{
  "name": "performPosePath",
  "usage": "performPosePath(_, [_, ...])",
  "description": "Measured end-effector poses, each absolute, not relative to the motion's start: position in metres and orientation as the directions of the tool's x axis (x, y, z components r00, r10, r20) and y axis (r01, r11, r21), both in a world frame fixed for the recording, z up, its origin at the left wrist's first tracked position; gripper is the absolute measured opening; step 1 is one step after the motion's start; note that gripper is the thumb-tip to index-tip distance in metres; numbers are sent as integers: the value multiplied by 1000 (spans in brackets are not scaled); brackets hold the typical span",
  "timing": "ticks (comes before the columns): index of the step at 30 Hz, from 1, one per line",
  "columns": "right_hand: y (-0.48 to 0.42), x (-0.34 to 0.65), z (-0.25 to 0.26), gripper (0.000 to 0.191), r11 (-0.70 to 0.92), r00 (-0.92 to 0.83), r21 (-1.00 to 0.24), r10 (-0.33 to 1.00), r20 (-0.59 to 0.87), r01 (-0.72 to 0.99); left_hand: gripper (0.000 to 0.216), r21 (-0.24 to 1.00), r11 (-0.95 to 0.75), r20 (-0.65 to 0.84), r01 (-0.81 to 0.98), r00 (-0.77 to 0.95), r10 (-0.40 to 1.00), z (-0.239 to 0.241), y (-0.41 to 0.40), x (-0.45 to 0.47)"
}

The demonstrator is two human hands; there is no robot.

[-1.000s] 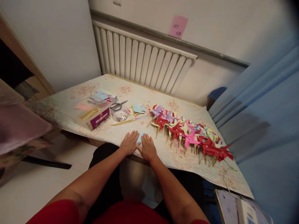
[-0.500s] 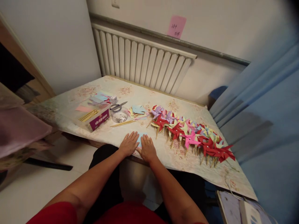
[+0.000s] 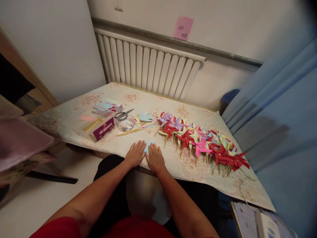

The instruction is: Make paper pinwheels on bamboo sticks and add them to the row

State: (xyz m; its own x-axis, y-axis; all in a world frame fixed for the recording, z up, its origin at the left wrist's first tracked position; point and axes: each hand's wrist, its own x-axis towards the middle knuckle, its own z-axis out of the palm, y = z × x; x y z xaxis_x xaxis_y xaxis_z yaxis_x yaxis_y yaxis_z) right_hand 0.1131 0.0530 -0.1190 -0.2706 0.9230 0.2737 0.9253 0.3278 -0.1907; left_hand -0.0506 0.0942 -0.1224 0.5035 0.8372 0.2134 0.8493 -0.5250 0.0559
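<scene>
On flowered tablecloth [image 3: 153, 105], left grip [image 3: 135, 155] and right grip [image 3: 156, 159] spread flat, both touching pale-blue paper [image 3: 147, 148].

Open tablecloth [image 3: 171, 165] rightward, then pinwheels [image 3: 201, 147]

From here I see the right hand's [image 3: 156, 158] thumb has drawn back from the left hand [image 3: 135, 154], leaving a gap near the blue paper [image 3: 147, 148].

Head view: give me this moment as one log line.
left hand: palm down, at left side of light-blue paper | right hand: palm down, at its right side | pinwheels: right of both hands
</scene>
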Motion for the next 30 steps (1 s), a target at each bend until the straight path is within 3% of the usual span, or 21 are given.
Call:
performPosePath(17, [53,113,-120,54,340,-292,-123,909,298,932,53,102,-531,262,841,492,830,-127,91,-61])
performPosePath(23, [52,112,-118,55,333,-293,-104,913,283,937,52,222,-420,331,880,337,882,-114,91,-50])
performPosePath(26, [52,112,-116,54,334,-298,-100,917,265,937,47,305,-519,404,799,385,830,-110,99,-35])
performPosePath(30, [54,113,-116,59,346,-316,-92,918,239,934,47,456,-590,385,667,450,806,-120,118,-15])
